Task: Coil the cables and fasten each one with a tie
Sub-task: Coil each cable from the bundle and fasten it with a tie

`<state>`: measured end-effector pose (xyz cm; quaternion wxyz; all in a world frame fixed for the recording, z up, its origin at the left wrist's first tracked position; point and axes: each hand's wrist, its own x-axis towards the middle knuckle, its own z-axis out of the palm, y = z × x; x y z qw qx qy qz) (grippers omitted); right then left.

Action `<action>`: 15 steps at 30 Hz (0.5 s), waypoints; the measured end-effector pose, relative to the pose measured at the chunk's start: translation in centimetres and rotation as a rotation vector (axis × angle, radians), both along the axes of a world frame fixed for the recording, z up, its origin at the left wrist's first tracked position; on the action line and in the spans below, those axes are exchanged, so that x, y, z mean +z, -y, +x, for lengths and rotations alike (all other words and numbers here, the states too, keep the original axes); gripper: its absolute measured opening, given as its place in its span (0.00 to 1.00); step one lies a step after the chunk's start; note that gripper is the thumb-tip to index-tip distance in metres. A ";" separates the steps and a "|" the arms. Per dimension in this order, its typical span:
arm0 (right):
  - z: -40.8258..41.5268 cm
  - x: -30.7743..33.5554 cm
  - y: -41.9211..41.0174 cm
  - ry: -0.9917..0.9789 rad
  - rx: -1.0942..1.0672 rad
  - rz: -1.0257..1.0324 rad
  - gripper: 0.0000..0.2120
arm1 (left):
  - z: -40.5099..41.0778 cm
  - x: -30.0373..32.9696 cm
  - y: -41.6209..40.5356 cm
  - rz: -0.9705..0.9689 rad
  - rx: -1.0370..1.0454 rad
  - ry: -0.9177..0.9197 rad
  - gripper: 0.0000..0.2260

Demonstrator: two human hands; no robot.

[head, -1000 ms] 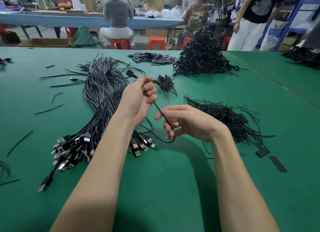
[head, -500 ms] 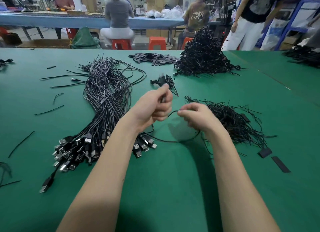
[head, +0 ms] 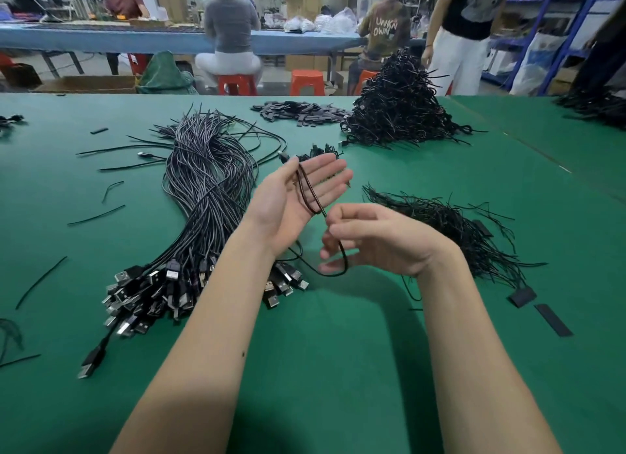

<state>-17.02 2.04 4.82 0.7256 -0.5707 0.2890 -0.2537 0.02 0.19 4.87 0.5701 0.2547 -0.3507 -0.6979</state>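
A left hand (head: 298,199), fingers flat, carries a cable (head: 306,191) loop; the right hand (head: 369,240) pinches its slack. Unpinned, the loop could slide off and uncoil.

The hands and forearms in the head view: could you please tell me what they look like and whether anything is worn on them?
Both the left hand and the right hand are bare, with no gloves, rings or watch visible. Both forearms are bare as far as the frame's lower edge; no sleeve shows. A small dark dot, perhaps a mole, marks the left forearm.
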 end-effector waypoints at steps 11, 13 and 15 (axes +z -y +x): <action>-1.4 -2.1 1.1 -0.527 -0.226 0.091 0.16 | 0.6 0.1 -0.9 -0.075 -0.127 0.152 0.21; -1.5 -1.6 1.5 -0.354 -0.327 0.200 0.09 | 0.8 -0.1 -0.9 -0.104 -0.125 0.274 0.21; -1.8 -1.0 1.8 -0.164 -0.447 0.271 0.06 | 1.1 0.0 -0.9 -0.142 -0.167 0.408 0.23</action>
